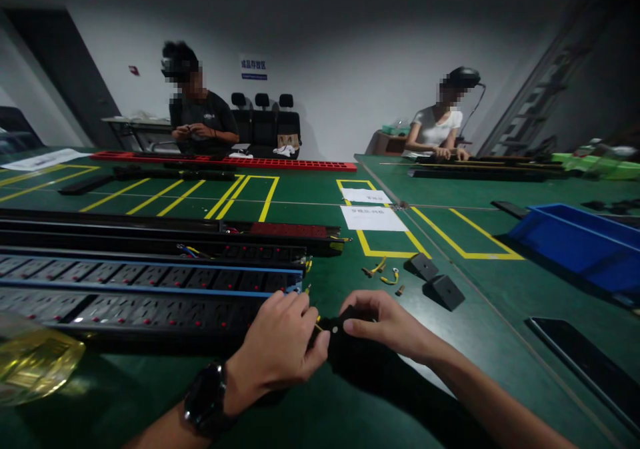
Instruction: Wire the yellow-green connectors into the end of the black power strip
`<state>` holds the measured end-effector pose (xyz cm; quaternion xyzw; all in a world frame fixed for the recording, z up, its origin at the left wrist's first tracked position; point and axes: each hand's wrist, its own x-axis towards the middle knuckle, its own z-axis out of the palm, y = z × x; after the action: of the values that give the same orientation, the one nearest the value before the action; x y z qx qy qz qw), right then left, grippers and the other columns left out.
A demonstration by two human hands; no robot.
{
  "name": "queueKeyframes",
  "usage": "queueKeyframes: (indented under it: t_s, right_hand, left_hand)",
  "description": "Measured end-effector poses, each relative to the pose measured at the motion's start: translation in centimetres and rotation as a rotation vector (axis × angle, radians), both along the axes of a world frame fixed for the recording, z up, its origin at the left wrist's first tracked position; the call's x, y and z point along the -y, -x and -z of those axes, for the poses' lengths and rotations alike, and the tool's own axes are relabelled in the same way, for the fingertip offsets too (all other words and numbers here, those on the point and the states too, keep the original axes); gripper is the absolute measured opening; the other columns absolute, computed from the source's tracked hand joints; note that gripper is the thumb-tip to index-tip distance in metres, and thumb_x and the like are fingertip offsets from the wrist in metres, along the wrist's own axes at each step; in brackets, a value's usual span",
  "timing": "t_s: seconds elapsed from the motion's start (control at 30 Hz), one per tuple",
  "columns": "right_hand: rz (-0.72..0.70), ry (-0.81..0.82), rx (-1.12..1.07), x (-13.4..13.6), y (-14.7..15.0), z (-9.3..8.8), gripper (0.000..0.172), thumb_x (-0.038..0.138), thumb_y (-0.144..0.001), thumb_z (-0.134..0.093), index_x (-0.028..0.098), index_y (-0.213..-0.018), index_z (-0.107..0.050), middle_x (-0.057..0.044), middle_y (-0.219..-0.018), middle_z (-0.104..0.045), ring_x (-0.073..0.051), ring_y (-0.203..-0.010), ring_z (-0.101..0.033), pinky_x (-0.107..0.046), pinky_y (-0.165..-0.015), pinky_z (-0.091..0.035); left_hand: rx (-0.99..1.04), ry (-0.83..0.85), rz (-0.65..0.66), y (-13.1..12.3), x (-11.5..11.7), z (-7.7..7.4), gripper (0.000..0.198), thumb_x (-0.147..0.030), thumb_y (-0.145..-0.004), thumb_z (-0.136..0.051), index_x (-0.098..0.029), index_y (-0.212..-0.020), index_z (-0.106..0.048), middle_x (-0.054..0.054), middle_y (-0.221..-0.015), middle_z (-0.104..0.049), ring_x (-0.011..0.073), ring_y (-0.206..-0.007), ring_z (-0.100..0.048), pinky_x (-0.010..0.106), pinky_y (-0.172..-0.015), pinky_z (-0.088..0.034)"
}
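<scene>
My right hand (383, 322) is closed around a small black end cap (340, 329), a light round spot showing on its near face. Close beside it, my left hand (285, 339), with a dark watch on the wrist, is pinched shut near the right ends of the black socket strips (165, 306). A thin yellowish bit shows at its fingertips; I cannot make out what it is. Two similar black end caps (444, 292) lie beyond my right hand. Next to them are short yellow-green wires (390, 277) and a small brass-coloured piece (401, 290).
A blue bin (575, 249) and a dark phone-like slab (585, 356) are on the right. White paper sheets (375, 218) lie on the green table. A clear yellowish container (40, 362) stands at lower left. Two people work across the table, behind a long red rail (280, 163).
</scene>
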<state>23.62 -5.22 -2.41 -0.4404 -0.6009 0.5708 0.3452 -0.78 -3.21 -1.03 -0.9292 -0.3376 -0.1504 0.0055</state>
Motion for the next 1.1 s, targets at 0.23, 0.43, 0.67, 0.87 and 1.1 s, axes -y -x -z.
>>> queueKeyframes:
  t_s: [0.23, 0.43, 0.67, 0.87, 1.1]
  right_hand:
    - [-0.055, -0.257, 0.172, -0.3, 0.1, 0.4, 0.029, 0.048, -0.096, -0.070, 0.020, -0.102, -0.077, -0.007, -0.099, -0.076, -0.022, -0.091, -0.069, -0.034, -0.084, -0.053]
    - [-0.035, -0.484, 0.456, -0.2, 0.0, 0.7, 0.009, 0.026, -0.096, -0.072, 0.022, -0.096, -0.080, -0.005, -0.093, -0.072, -0.020, -0.086, -0.067, -0.030, -0.077, -0.050]
    - [0.037, -0.790, 0.548, -0.8, 1.6, 2.8, 0.015, 0.014, -0.098, -0.066, 0.021, -0.103, -0.078, -0.004, -0.088, -0.071, -0.020, -0.085, -0.064, -0.029, -0.074, -0.048]
    - [0.136, -0.853, 0.642, -1.0, 2.9, 3.5, 0.012, 0.015, -0.098, -0.067, 0.021, -0.101, -0.076, -0.003, -0.085, -0.069, -0.019, -0.080, -0.064, -0.029, -0.071, -0.046]
    - [0.122, -0.748, 0.637, -0.8, 3.1, 3.4, 0.025, 0.013, -0.095, -0.069, 0.021, -0.118, -0.072, -0.004, -0.093, -0.072, -0.019, -0.085, -0.068, -0.028, -0.074, -0.048]
  left_hand:
    - [-0.013, -0.027, -0.004, 0.0, -0.1, 0.2, 0.025, -0.031, -0.100, -0.049, -0.020, -0.085, -0.066, 0.007, -0.090, -0.068, 0.0256, -0.087, -0.062, 0.043, -0.085, -0.044]
    - [-0.017, -0.041, 0.012, 0.1, -0.2, 0.3, 0.034, -0.045, -0.102, -0.048, -0.020, -0.087, -0.067, 0.007, -0.090, -0.068, 0.0270, -0.088, -0.063, 0.044, -0.085, -0.045]
    - [-0.019, -0.064, 0.035, 0.1, -0.2, 0.5, 0.048, -0.063, -0.097, -0.052, -0.019, -0.093, -0.068, 0.010, -0.098, -0.071, 0.0301, -0.094, -0.065, 0.047, -0.088, -0.046]
    - [-0.057, -0.092, 0.025, 0.0, -0.2, 0.5, 0.015, -0.033, -0.090, -0.061, -0.020, -0.088, -0.067, 0.009, -0.093, -0.070, 0.0281, -0.092, -0.064, 0.044, -0.086, -0.046]
    - [-0.062, -0.099, 0.018, 0.0, -0.3, 0.6, 0.008, -0.021, -0.088, -0.058, -0.020, -0.088, -0.066, 0.008, -0.093, -0.070, 0.0269, -0.091, -0.064, 0.043, -0.086, -0.045]
